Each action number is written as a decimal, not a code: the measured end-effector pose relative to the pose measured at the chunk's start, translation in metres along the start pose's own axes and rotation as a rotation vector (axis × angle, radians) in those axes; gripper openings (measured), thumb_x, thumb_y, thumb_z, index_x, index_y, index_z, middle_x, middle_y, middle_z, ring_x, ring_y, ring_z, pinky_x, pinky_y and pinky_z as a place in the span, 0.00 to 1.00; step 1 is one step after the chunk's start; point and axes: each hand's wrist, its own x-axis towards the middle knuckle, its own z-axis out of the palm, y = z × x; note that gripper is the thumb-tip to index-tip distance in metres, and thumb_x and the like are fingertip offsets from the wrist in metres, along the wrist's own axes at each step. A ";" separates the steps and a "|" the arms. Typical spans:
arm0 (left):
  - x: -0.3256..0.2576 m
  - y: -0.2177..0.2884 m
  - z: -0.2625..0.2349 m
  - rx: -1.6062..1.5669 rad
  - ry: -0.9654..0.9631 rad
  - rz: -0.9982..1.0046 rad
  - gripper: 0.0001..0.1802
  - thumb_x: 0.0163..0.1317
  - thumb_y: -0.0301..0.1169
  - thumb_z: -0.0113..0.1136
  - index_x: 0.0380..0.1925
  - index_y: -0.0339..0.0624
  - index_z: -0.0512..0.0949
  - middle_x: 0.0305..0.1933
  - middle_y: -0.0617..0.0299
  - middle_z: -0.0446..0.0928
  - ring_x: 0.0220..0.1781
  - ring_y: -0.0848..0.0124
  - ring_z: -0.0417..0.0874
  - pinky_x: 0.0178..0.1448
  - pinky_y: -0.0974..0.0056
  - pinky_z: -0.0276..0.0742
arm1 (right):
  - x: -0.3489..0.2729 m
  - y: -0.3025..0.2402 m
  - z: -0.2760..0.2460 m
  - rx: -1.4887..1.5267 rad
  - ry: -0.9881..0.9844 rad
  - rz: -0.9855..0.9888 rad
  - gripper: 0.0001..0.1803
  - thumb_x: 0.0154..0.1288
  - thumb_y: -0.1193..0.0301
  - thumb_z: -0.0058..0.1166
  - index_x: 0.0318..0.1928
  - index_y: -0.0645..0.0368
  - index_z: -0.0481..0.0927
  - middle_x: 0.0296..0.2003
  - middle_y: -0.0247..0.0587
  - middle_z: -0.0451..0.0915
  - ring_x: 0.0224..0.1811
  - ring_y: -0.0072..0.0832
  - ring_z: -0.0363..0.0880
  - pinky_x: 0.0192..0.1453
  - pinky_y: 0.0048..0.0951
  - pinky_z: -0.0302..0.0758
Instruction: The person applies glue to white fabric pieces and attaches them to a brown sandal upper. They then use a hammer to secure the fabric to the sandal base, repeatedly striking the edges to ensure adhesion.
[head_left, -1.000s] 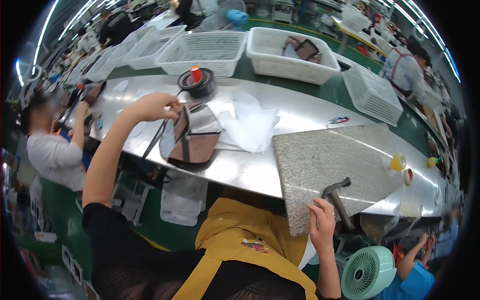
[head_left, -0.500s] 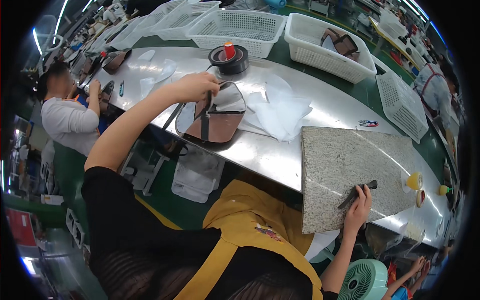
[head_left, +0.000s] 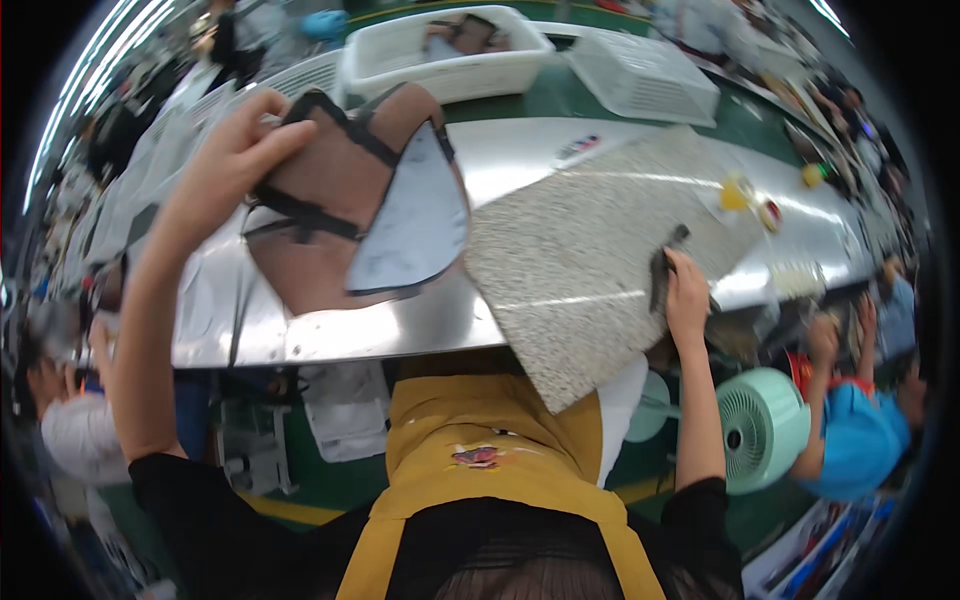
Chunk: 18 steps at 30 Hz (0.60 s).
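Observation:
My left hand (head_left: 232,165) is closed on the upper left edge of a brown leather-like bag piece (head_left: 325,165). Black straps cross this piece, and a pale grey panel with a dark border (head_left: 412,225) covers its right side. It is held up over the metal table (head_left: 410,335). On the right, my right hand (head_left: 687,300) grips a dark hand tool (head_left: 659,272) with a rounded end, above a speckled stone slab (head_left: 570,260). My fingers partly hide the tool, so its exact kind is unclear.
Beyond the table stand a white basket (head_left: 460,82) with brown pieces inside and another tilted white basket (head_left: 645,75). Small red-and-blue snips (head_left: 578,147) and a yellow container (head_left: 736,192) are by the slab. A green fan (head_left: 765,430) and a person in blue (head_left: 860,440) are at right.
My left hand has lifted the brown bag piece closer, turning it so the pale panel shows. My right hand still holds the tool over the slab. The whole view has shifted toward the right.

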 end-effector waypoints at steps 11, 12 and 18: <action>0.076 -0.031 0.290 -0.416 -0.411 -0.145 0.34 0.63 0.31 0.57 0.67 0.43 0.55 0.55 0.51 0.73 0.56 0.69 0.75 0.56 0.68 0.73 | -0.023 -0.084 -0.048 0.428 -0.141 0.086 0.18 0.63 0.72 0.52 0.54 0.56 0.74 0.56 0.47 0.72 0.59 0.45 0.70 0.62 0.38 0.67; 0.077 -0.030 0.291 -0.450 -0.422 -0.156 0.34 0.63 0.31 0.56 0.67 0.43 0.55 0.53 0.51 0.74 0.55 0.69 0.75 0.55 0.67 0.74 | -0.025 -0.084 -0.040 0.350 -0.170 0.037 0.19 0.63 0.71 0.53 0.55 0.55 0.74 0.57 0.47 0.71 0.60 0.45 0.69 0.63 0.39 0.67; 0.066 0.028 0.219 0.261 -0.567 0.065 0.29 0.61 0.37 0.58 0.62 0.43 0.64 0.45 0.55 0.80 0.45 0.60 0.82 0.45 0.60 0.78 | -0.026 -0.080 -0.002 0.152 -0.200 -0.139 0.23 0.61 0.66 0.56 0.58 0.53 0.72 0.60 0.43 0.68 0.64 0.42 0.64 0.65 0.45 0.63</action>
